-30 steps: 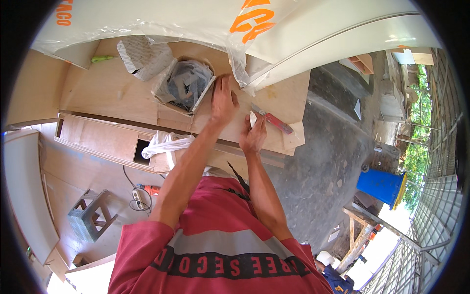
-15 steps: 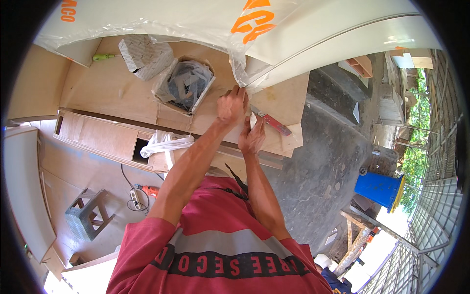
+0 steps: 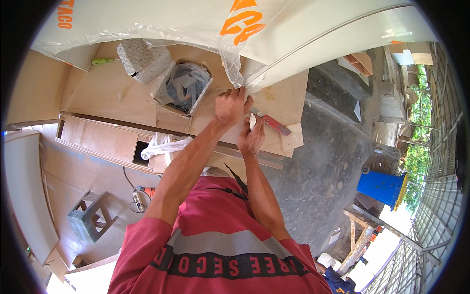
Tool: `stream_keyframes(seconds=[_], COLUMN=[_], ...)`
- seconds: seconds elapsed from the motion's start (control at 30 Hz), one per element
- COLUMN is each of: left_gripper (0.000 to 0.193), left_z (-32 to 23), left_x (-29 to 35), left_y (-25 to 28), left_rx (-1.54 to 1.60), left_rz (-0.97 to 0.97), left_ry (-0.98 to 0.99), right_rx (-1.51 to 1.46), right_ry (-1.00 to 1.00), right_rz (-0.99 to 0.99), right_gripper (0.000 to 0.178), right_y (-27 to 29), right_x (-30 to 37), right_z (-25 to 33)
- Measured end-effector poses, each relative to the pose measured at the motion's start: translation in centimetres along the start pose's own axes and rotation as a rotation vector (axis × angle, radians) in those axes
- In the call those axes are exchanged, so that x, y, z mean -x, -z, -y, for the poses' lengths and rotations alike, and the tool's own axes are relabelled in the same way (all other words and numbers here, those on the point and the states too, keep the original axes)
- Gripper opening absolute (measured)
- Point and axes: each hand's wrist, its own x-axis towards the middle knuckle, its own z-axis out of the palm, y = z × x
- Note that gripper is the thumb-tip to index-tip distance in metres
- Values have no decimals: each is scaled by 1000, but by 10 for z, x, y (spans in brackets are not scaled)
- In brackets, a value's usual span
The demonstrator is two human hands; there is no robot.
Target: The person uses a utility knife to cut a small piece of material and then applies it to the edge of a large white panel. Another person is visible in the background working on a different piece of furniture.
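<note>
At the lower corner of a large white panel [image 3: 313, 44], my left hand [image 3: 229, 107] is closed with its fingertips against the edge. Clear plastic film [image 3: 231, 66] with orange print hangs from the panel down to these fingers; whether they pinch it is hidden. Just below and to the right, my right hand [image 3: 251, 139] is closed around a small white wad [image 3: 252, 121], perhaps cloth or paper. A red-handled cutter [image 3: 275, 124] lies on the plywood top [image 3: 274, 98] just right of that hand, apart from it.
An open box [image 3: 182, 87] of plastic scraps and a wrapped packet [image 3: 143, 60] stand left of my hands, near a green-handled tool [image 3: 102, 61]. White cloth [image 3: 164, 146] drapes over the wooden frame nearer me. A stool [image 3: 92, 215] and a blue bin [image 3: 379, 188] stand on the floor.
The view has shifted slightly. My left thumb now sticks out more to the right; my right hand stays almost in place with the white wad.
</note>
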Motion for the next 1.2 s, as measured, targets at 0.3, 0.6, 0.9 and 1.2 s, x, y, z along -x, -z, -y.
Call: stream_keyframes(seconds=[0.3, 0.6, 0.9, 1.2], left_gripper=[9, 15, 17, 38], left_z=[2, -11, 8, 34], left_x=[-3, -7, 1, -78], left_y=[-13, -21, 25, 47], left_rx=[126, -97, 477, 226], left_rz=[150, 146, 252, 330], left_ry=[-151, -305, 103, -353], right_rx=[-20, 26, 26, 107], right_ry=[-26, -71, -142, -180], right_rz=[-54, -126, -244, -207], right_gripper=[23, 23, 27, 27], right_y=[-2, -6, -5, -4], right_x=[3, 6, 6, 8], right_z=[-2, -4, -2, -8])
